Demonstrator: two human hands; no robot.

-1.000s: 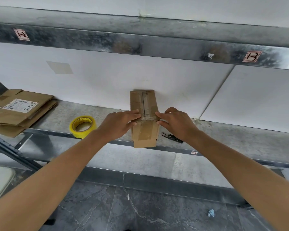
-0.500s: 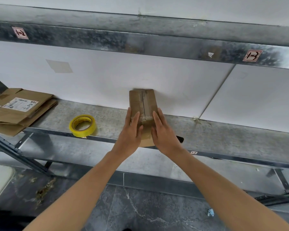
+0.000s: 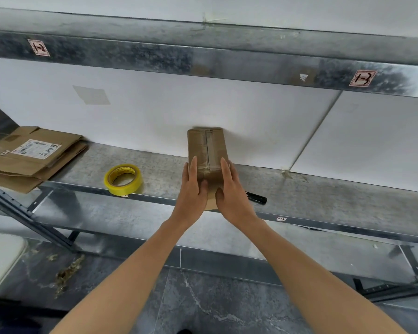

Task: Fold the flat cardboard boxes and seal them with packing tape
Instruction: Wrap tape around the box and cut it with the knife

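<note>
Brown cardboard box (image 3: 206,150), narrow and rectangular, stands on the mottled galvanised metal shelf (image 3: 323,196). Its far end is against the smooth white wall panel (image 3: 155,116) and its near end is at the shelf's front lip. Glossy clear tape (image 3: 209,153) runs down its top seam.

Your left hand (image 3: 193,189) lies flat along the box's left side and your right hand (image 3: 229,191) along its right. Fingers are straight and point toward the wall, with the thumbs close together over the near end. Each grip is apart, pressing the cardboard rather than clasping it.

Left of the box, and apart from it, a yellow roll of packing tape (image 3: 122,179) lies flat by the shelf's front edge. Just right of your right hand lies a slim black tool (image 3: 257,196); its type cannot be told.

At far left is a stack of flattened cardboard boxes (image 3: 22,169), creased, the topmost bearing a white printed label (image 3: 35,148). Below are dark grey veined floor tiles (image 3: 215,304).
</note>
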